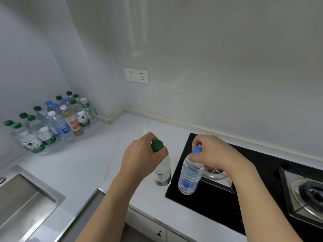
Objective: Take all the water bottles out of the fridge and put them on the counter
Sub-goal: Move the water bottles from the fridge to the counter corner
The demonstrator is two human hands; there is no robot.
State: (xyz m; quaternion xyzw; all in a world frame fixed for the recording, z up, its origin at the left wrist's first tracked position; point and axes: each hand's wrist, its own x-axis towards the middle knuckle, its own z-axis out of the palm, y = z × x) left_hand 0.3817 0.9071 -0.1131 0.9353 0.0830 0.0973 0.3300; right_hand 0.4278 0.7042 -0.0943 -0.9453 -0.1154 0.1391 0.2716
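Note:
My left hand (139, 154) grips the neck of a green-capped water bottle (162, 173) just under its cap, over the white counter (90, 163). My right hand (215, 152) holds a blue-capped water bottle (190, 177) by its neck above the left edge of the black stove top (209, 203). Both bottles hang roughly upright; I cannot tell whether their bases touch the surface. Several more water bottles (52, 123) with green, blue and white caps stand grouped in the counter's far left corner. The fridge is not in view.
A steel sink (22, 203) lies at the lower left. The stove top carries a burner (307, 191) at the right and a steel plate (216, 177) behind the blue-capped bottle. A double wall socket (136, 75) sits on the back wall. Cabinet fronts (157, 229) run below the counter.

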